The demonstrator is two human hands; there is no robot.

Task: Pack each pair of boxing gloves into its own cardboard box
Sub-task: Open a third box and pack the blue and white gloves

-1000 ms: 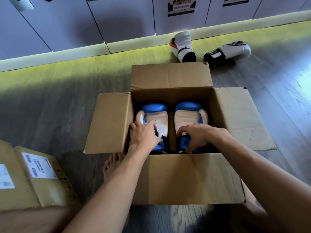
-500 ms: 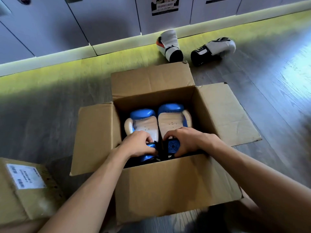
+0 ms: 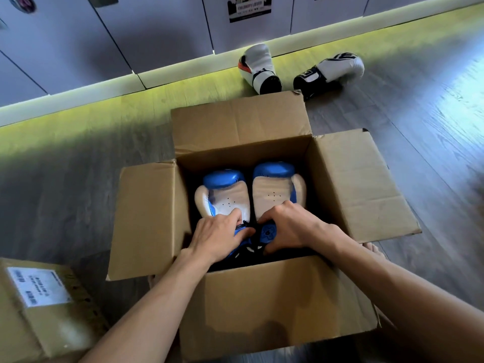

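An open cardboard box (image 3: 275,302) stands on the floor with its flaps spread. Inside lie two blue and cream boxing gloves side by side, the left glove (image 3: 225,195) and the right glove (image 3: 275,189), palms up. My left hand (image 3: 217,237) grips the cuff of the left glove. My right hand (image 3: 290,226) grips the cuff of the right glove. The cuffs are mostly hidden under my hands. A white, black and orange glove (image 3: 259,68) and a white and black glove (image 3: 332,70) lie on the floor beyond the box.
A second cardboard box (image 3: 49,318) with a white label stands at the lower left. Grey lockers (image 3: 157,30) line the far wall above a lit plinth. A bare foot (image 3: 373,250) shows by the box's right side.
Both hands have slid from the gloves' palms back to the cuffs and curled round them. The view has shifted a little.
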